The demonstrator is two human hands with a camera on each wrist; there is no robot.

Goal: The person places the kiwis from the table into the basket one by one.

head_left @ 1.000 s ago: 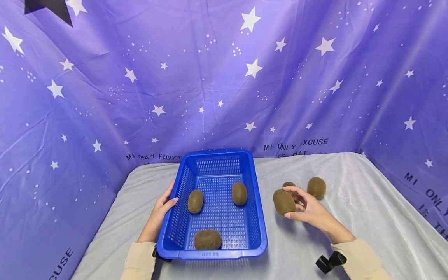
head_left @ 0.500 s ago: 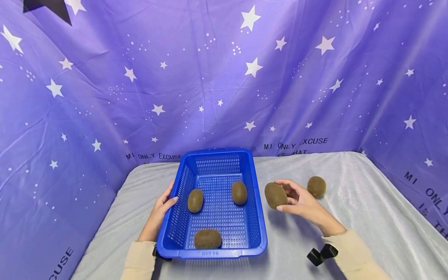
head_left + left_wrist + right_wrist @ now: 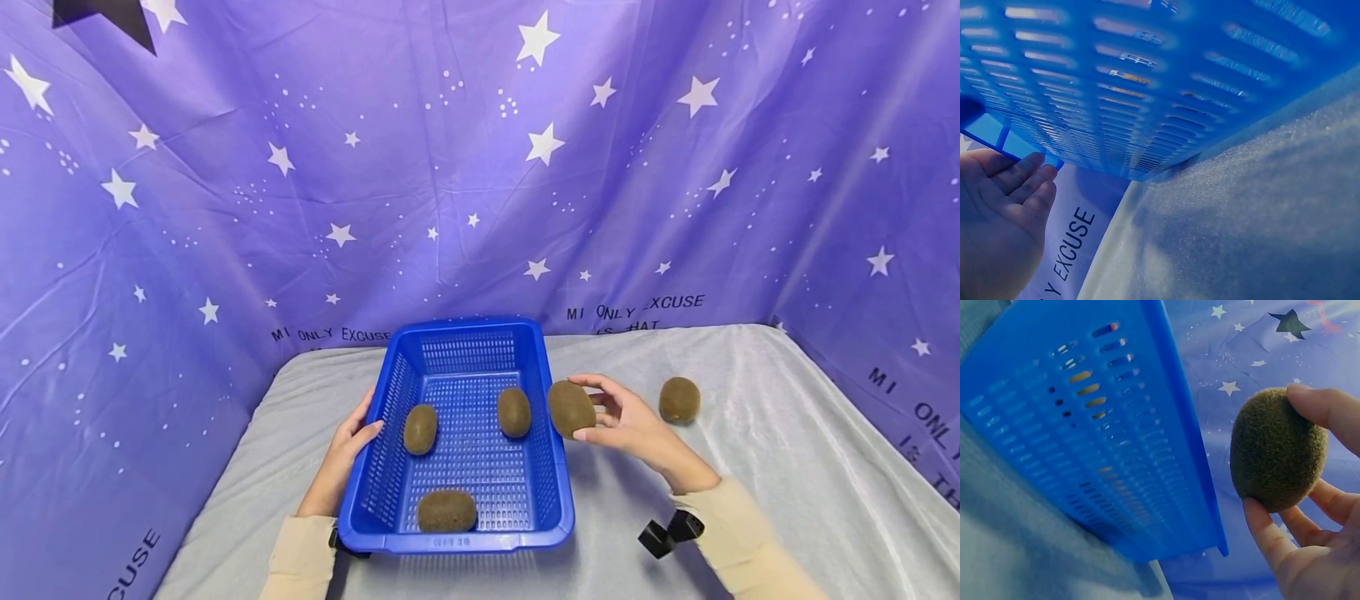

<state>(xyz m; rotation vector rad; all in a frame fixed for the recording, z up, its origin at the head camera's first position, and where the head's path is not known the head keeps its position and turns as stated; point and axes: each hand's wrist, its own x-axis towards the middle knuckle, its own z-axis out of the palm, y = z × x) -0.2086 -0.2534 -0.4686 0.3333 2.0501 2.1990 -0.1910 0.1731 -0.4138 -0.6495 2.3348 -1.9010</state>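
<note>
A blue plastic basket [image 3: 453, 543] with slotted walls stands in the middle of the head view. Inside it lie three brown kiwis: one kiwi [image 3: 420, 430] at left, one kiwi [image 3: 513, 413] at right, one kiwi [image 3: 447, 511] near the front. My left hand [image 3: 347, 454] holds the basket's left rim, its fingertips against the rim's underside in the left wrist view. Between thumb and fingers, my right hand [image 3: 633, 429] grips another kiwi [image 3: 572, 409] at the basket's right rim. The right wrist view shows this kiwi [image 3: 1279, 450] raised beside the basket wall.
A further kiwi [image 3: 679, 400] lies on the grey cloth [image 3: 795, 467] to the right of my right hand. Purple star-printed curtains [image 3: 450, 167] rise behind and on both sides of the cloth-covered table.
My right hand has carried its kiwi leftward and slightly away from me, up to the basket's right rim. A smaller-looking kiwi behind that hand is now hidden. The left hand and basket stay put.
</note>
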